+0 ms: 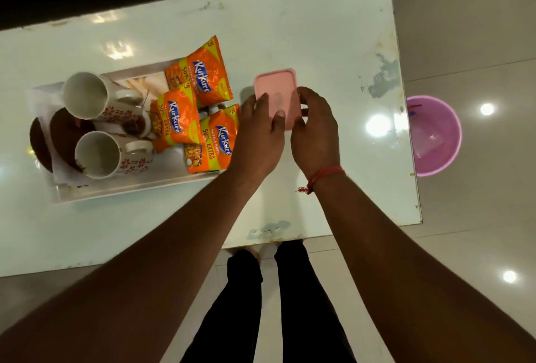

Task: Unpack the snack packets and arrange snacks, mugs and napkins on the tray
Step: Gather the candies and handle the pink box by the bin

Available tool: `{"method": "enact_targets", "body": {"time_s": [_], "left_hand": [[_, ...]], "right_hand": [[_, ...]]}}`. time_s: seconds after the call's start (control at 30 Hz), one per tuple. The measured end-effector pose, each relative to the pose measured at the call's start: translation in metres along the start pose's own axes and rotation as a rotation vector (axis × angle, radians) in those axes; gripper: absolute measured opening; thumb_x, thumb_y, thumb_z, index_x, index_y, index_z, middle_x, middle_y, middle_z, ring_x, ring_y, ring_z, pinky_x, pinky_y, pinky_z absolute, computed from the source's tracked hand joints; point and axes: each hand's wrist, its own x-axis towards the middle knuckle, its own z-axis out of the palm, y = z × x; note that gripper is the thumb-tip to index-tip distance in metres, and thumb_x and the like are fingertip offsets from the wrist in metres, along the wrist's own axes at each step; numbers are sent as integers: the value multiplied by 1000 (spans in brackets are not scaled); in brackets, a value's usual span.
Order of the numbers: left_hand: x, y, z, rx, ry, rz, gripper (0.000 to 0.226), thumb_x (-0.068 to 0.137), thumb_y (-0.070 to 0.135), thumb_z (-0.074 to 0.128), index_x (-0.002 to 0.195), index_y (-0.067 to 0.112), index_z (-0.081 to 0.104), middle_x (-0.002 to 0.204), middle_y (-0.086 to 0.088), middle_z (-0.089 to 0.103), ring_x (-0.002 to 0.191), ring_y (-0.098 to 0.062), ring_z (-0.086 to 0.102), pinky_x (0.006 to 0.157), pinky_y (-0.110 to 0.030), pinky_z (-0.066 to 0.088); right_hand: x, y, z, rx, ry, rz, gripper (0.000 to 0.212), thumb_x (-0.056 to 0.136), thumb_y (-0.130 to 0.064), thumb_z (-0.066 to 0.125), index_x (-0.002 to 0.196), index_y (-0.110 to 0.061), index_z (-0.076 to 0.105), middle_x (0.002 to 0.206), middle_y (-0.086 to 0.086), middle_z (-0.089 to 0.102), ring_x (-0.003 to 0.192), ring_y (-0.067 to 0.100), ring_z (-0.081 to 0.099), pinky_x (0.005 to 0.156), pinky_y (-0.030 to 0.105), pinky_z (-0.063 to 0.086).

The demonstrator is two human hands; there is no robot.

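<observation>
Both hands, left hand (258,127) and right hand (314,127), held the pink container (274,84) in a narrow grip just right of the tray (130,187), whose three snack packets (177,119) lay unopened; prying its lid might jerk it loose.

Orange-and-yellow snack packets (200,107), white mugs (100,125) with red flowers, pink container (275,84), pink bucket (435,136).

Bare forearms, no sleeves. Red thread bracelet (324,177) with frayed knot on right wrist, centre of frame. Black trousers (290,304) lower centre; bare feet (249,252) just visible.
</observation>
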Motion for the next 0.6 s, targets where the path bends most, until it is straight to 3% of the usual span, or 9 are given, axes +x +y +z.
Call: {"method": "enact_targets", "body": {"time_s": [0.23, 0.37, 0.6], "left_hand": [[0, -3, -1, 131, -67, 11, 56, 103, 25, 41, 153, 7, 23, 162, -16, 14, 148, -31, 20, 113, -32, 34], [-1, 0, -3, 199, -94, 13, 59, 103, 25, 42, 154, 8, 18, 164, -16, 6, 151, -32, 11, 114, -30, 29], [-5, 7, -22, 248, -48, 73, 59, 101, 27, 44, 153, 8, 22, 164, -14, 10, 149, -29, 21, 112, -29, 35]], "right_hand": [[5, 5, 4, -60, -37, -24, 52, 83, 3, 47, 130, -18, 55, 122, -1, 59, 106, 18, 60, 87, 39, 55], [3, 2, 2, -78, -44, 0, 55, 87, 1, 46, 138, -17, 48, 132, 4, 54, 115, 21, 59, 95, 41, 52], [-16, -3, -10, -105, 25, -22, 52, 95, -10, 52, 145, -18, 39, 140, 3, 49, 126, 20, 50, 105, 42, 45]]}}
